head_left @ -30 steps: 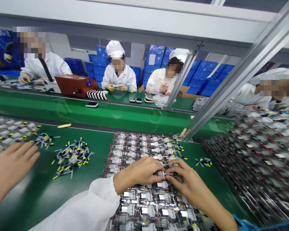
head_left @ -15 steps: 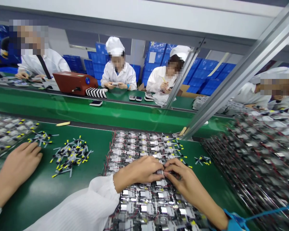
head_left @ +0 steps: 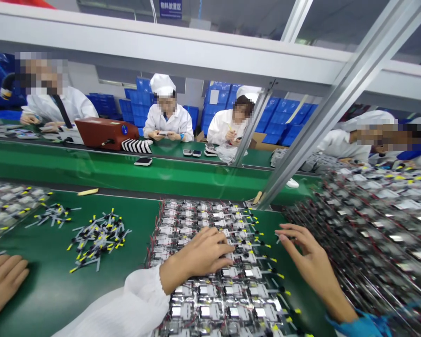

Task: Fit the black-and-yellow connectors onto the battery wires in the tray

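Observation:
My left hand point(head_left: 201, 252) rests over a tray point(head_left: 196, 299) filled with rows of small electronic modules, each with a pale silvery block and thin red wires. Its fingers are loosely bent, the thumb apart from them, and no held part shows. To the right of the tray, my right hand point(head_left: 307, 262) is raised above the green table, thumb and fingertips pinched on a small pale strip point(head_left: 277, 238). Along the tray's right side, grey leads with yellow tips point(head_left: 282, 276) stick out over the edge.
Piles of loose grey leads with yellow ends point(head_left: 100, 236) lie on the green table point(head_left: 63, 285). Another person's hand point(head_left: 3, 281) is at the left. Stacked trays point(head_left: 372, 234) stand on the right, near a metal post point(head_left: 323, 112). Co-workers sit across the green conveyor point(head_left: 168, 175).
My hands were together over the tray; my right hand has moved right, off it, while my left stays. The other person's hand has shifted left and nearer. The view has tilted up.

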Demonstrator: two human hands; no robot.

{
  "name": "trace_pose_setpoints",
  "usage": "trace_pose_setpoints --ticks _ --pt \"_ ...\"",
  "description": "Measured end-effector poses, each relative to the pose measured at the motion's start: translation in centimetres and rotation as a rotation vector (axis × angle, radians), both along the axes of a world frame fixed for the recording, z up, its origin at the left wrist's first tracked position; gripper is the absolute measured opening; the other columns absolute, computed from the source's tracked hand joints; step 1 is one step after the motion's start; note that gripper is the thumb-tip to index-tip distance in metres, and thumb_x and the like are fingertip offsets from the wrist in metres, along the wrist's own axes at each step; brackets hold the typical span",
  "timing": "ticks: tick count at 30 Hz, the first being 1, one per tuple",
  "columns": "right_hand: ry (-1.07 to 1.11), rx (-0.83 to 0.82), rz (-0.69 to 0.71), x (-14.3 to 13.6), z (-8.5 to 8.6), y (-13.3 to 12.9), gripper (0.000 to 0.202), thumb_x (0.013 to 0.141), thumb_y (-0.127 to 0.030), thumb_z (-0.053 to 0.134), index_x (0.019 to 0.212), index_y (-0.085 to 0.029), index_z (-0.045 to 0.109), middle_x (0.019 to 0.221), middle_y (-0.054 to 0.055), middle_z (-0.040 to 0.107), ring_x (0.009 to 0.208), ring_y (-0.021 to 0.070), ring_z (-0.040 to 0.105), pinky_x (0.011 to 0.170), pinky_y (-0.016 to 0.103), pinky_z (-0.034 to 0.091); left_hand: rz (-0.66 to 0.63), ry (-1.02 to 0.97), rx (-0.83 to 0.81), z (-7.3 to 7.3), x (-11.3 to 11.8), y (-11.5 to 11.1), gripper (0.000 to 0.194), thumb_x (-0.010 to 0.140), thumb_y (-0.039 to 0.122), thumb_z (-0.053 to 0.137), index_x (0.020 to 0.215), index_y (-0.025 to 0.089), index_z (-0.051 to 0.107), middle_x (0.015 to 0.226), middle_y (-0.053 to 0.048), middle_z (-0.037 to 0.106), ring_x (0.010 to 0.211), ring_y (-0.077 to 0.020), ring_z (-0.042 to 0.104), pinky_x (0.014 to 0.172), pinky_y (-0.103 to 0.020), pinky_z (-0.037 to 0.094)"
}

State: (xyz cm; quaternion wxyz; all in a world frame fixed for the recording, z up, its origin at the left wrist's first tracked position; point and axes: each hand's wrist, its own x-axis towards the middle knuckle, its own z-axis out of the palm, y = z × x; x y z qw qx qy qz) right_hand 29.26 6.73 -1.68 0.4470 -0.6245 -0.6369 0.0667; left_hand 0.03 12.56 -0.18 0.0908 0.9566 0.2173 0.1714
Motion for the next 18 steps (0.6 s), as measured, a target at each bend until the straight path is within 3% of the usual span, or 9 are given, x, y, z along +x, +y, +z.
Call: trace_pose_setpoints --ticks 3,5,7,9,13,15,18 --pt "0.073 0.115 -0.141 1.9 -2.9 0.6 0.036 0.09 -0.053 0.055 0.085 -0.02 0.068 0.1 0.01 0.064 0.096 0.0247 0.063 0.079 0.038 0.053 0.038 -0.009 -0.006 1.6 -0.7 0.3 0.031 0.095 0.044 0.059 0.113 0.021 0.068 0.098 -0.005 0.068 0.096 -0.0236 0.059 0.083 -0.034 0.044" --pt "0.091 0.139 -0.178 2.2 -4.3 0.7 0.036 0.089 -0.054 0.055 0.084 -0.02 0.066 0.095 0.01 0.065 0.092 0.0249 0.063 0.077 0.039 0.053 0.118 0.004 -0.025 3.2 -2.6 0.8 0.027 0.098 0.04 0.054 0.109 0.021 0.069 0.099 -0.005 0.069 0.097 -0.0234 0.06 0.086 -0.036 0.045" --pt "0.114 0.144 -0.198 2.3 -5.0 0.8 0.035 0.088 -0.053 0.055 0.084 -0.02 0.066 0.093 0.01 0.064 0.09 0.0253 0.063 0.078 0.04 0.052 0.289 0.031 -0.042 4.5 -5.9 1.0 0.026 0.1 0.036 0.05 0.114 0.021 0.067 0.107 -0.006 0.069 0.101 -0.0243 0.061 0.09 -0.038 0.046" --pt "0.134 0.144 -0.242 2.3 -5.1 0.8 0.034 0.086 -0.052 0.055 0.085 -0.02 0.066 0.092 0.009 0.065 0.089 0.0255 0.063 0.077 0.04 0.052 0.557 0.079 -0.044 4.9 -10.0 0.6 0.03 0.1 0.033 0.047 0.122 0.021 0.063 0.117 -0.008 0.067 0.107 -0.0263 0.061 0.094 -0.041 0.046" --pt "0.151 0.108 -0.3 2.4 -4.9 1.0 0.034 0.078 -0.051 0.057 0.084 -0.019 0.068 0.091 0.009 0.066 0.084 0.0259 0.063 0.072 0.038 0.051 1.201 0.268 0.014 2.8 -17.3 -2.4 0.035 0.096 0.031 0.045 0.122 0.017 0.063 0.118 -0.014 0.067 0.104 -0.0324 0.063 0.091 -0.046 0.049" --pt "0.14 0.079 -0.307 2.3 -4.7 1.0 0.035 0.076 -0.052 0.055 0.082 -0.02 0.067 0.091 0.01 0.067 0.083 0.0264 0.064 0.071 0.039 0.051 1.315 0.263 0.049 1.1 -19.0 -4.2 0.032 0.095 0.03 0.043 0.118 0.02 0.064 0.118 -0.012 0.066 0.102 -0.033 0.064 0.087 -0.046 0.052" --pt "0.121 0.037 -0.336 2.1 -4.5 0.9 0.037 0.073 -0.055 0.053 0.08 -0.021 0.067 0.09 0.01 0.067 0.081 0.0274 0.064 0.071 0.041 0.052 1.278 0.116 0.052 -0.5 -19.6 -6.1 0.028 0.096 0.027 0.041 0.107 0.025 0.067 0.112 -0.008 0.067 0.101 -0.0303 0.065 0.087 -0.044 0.054"
